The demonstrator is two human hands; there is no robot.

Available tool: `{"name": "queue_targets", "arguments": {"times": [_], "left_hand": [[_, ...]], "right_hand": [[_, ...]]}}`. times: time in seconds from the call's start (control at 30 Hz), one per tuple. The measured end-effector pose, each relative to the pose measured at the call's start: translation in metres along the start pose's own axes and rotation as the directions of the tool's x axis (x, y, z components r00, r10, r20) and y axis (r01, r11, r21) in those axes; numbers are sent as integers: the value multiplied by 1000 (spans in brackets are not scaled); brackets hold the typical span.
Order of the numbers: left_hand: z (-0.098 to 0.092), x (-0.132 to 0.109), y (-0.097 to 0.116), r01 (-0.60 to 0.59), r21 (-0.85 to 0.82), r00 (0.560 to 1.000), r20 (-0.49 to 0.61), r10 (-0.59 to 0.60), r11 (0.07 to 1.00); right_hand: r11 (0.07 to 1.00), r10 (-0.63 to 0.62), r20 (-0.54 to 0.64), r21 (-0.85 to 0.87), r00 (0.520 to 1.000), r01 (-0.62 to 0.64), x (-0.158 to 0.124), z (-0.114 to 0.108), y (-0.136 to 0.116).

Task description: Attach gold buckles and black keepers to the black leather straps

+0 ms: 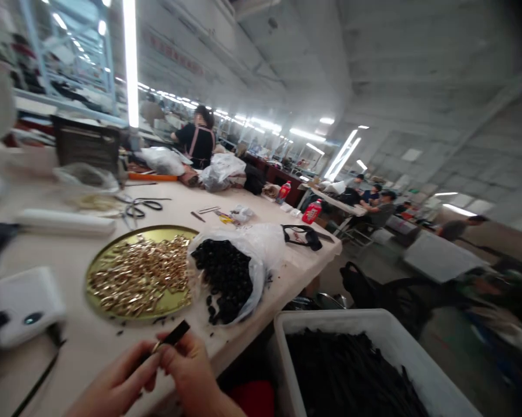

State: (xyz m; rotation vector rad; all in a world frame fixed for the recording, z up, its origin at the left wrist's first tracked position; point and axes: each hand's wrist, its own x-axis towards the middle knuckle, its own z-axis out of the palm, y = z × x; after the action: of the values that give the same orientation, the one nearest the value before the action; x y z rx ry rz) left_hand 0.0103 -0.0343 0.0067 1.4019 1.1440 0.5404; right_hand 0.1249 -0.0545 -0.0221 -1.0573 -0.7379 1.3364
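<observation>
My left hand (pixel 128 370) and my right hand (pixel 189 365) meet at the table's front edge, fingers closed in pinches. Between them is a short, flat black strip (pixel 178 332) that sticks out above my right fingers. A small gold metal piece (pixel 157 346) shows at its lower end, by my left fingertips; the fingers partly cover how the two join. Just beyond lies a round gold tray (pixel 96 298) heaped with small gold metal pieces (pixel 143 275). To its right, an open clear plastic bag (pixel 258 272) holds many small black pieces (pixel 226 278).
A white bin (pixel 330 315) of long black strips (pixel 351 370) stands below the table at right. On the table are scissors (pixel 143 205), a white roll (pixel 67 223), a white device (pixel 26 307) and red-labelled bottles (pixel 311 211). Another person (pixel 197 139) stands farther back.
</observation>
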Motion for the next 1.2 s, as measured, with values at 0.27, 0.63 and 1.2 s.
{"name": "queue_targets", "arguments": {"times": [0.27,0.63,1.2], "left_hand": [[-5,-3,-3,48,-108,995,93,-38,993],[-4,2,-7,46,-55,997,66,-42,997],[0,-6,1,-28,31,997,-69,30,999]], "right_hand": [[990,134,61,28,989,-136,1,-11,-6],[993,95,80,-75,992,-89,-1,-5,-17],[862,-229,65,-449,971,234,-6,-12,-22]]}}
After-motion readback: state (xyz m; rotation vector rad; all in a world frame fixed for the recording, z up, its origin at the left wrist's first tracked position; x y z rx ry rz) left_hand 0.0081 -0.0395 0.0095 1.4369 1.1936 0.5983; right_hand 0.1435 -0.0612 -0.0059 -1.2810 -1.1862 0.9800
